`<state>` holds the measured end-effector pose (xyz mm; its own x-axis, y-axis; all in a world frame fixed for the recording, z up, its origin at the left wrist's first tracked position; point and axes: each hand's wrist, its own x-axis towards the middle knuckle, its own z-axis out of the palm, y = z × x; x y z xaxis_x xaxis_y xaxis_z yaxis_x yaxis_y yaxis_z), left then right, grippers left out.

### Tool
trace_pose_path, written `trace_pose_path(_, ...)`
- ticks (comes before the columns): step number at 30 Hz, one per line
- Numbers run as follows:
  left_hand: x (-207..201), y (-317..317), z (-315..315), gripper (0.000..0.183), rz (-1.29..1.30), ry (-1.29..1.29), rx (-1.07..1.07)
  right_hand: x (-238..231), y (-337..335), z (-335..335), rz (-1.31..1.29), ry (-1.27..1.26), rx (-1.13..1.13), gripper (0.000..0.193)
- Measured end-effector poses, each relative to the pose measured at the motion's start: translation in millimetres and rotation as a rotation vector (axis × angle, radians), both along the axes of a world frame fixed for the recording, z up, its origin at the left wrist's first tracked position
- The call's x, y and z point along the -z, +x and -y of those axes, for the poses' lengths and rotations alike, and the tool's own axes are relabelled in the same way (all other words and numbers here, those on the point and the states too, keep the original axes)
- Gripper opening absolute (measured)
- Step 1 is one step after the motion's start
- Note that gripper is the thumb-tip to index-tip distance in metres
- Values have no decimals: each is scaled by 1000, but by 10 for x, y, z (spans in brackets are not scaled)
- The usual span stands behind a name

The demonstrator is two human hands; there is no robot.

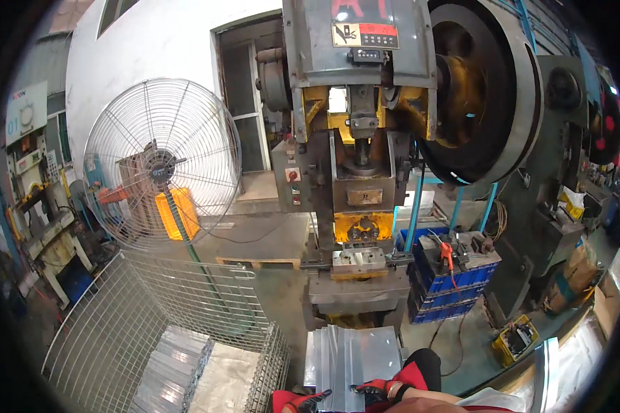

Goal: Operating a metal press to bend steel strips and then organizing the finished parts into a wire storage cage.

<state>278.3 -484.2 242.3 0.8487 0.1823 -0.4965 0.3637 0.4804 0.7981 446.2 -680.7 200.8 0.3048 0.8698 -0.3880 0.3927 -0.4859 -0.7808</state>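
Long silvery metal strips (340,361) lie side by side on a flat grey metal surface (382,352) at the lower middle, pointing away from me. My left hand (300,400), in a red and black glove, grips their near left edge, a black fingertip lying over the metal. Opposite it, my right hand (375,389), gloved alike, holds the near right side. The undersides of both hands are hidden. Straight beyond the strips stands a large grey power press (358,196), with a metal die block (359,259) on its bed.
A wire mesh cage (207,289) holding stacked metal strips (169,368) stands at the left, with a big floor fan (162,165) behind it. Blue crates (451,286) carrying tools are right of the press. A yellow bin (515,341) sits on the floor farther right.
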Motion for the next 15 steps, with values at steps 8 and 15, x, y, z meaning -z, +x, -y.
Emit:
trace_pose_path(8,-125,47,75,46,-9,-57,24,-191,-12,-43,-64,35,31,39)
trace_pose_path(15,-99,-26,201,46,-50,-150,36,-352,-116,-2,-140,105,46,38)
